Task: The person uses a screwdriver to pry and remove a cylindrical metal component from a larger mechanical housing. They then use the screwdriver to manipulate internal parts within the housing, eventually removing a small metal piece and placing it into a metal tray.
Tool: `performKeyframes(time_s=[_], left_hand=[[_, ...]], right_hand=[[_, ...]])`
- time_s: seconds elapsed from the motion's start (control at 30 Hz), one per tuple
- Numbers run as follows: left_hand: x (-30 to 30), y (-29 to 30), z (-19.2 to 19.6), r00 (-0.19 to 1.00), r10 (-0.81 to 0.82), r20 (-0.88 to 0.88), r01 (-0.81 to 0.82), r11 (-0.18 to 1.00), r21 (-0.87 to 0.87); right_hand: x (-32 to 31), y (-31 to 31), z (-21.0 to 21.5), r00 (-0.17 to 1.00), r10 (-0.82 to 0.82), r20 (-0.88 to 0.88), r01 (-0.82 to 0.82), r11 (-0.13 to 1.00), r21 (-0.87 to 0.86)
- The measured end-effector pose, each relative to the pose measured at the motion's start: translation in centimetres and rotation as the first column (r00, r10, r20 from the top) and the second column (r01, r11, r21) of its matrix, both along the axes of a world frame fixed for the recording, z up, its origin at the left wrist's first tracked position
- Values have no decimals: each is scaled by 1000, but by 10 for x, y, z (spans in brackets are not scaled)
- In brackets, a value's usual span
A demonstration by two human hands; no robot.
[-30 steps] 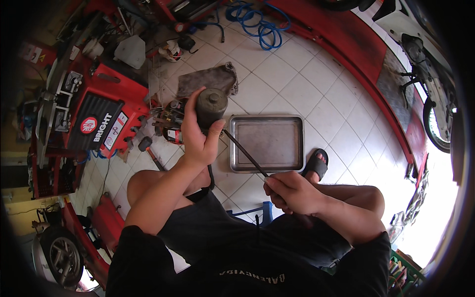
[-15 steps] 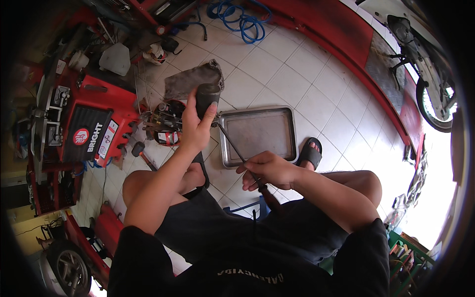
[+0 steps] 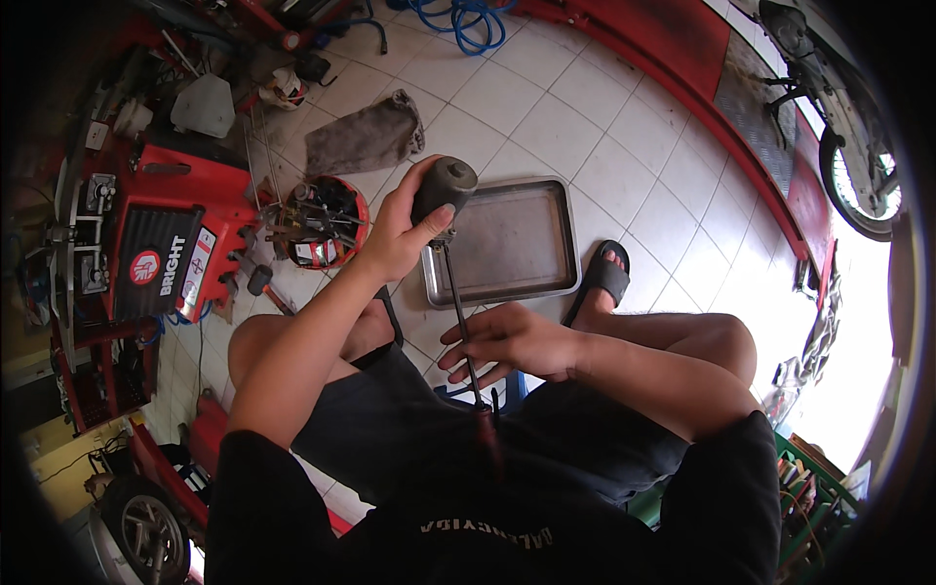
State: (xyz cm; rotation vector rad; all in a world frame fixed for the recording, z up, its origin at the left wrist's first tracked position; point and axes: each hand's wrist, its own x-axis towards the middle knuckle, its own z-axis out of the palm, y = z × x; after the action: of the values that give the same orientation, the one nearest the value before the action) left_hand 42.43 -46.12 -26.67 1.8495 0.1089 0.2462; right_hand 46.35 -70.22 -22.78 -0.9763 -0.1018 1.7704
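at four o'clock the right hand (image 3: 526,343) spreads loose fingers about a screwdriver (image 3: 485,427), apart from the left hand (image 3: 402,236) at ten, clamped on a dark cylinder (image 3: 444,193) near twelve, with a metal tray (image 3: 571,234) beyond at one.

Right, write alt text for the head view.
A person's left grip holds a dark grey cylinder; the right grip, loosely open, is at the shaft of a red-handled tool. A shallow rectangular metal tray lies on pale tiles.
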Motion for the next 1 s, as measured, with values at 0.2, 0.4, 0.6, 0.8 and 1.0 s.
performKeyframes(time_s=[0.2,0.4,0.6,0.8,1.0], left_hand=[[1,0,8,1000,-2,-29,1,999,-39],[1,-4,2,1000,-4,10,4,997,-73],[3,2,-5,1000,3,-13,-4,989,-151],[3,0,2,1000,8,25,-5,988,-152],[0,-3,8,998,8,66,1,991,-134]], right_hand=[[6,6,3,940,226,257,-202,972,-116],[0,6,-2,978,-200,-64,200,980,-6],[17,16,-6,987,-13,160,20,999,-43],[15,18,-1,988,-31,150,35,999,-28],[15,13,7,991,2,135,-3,1000,11]])
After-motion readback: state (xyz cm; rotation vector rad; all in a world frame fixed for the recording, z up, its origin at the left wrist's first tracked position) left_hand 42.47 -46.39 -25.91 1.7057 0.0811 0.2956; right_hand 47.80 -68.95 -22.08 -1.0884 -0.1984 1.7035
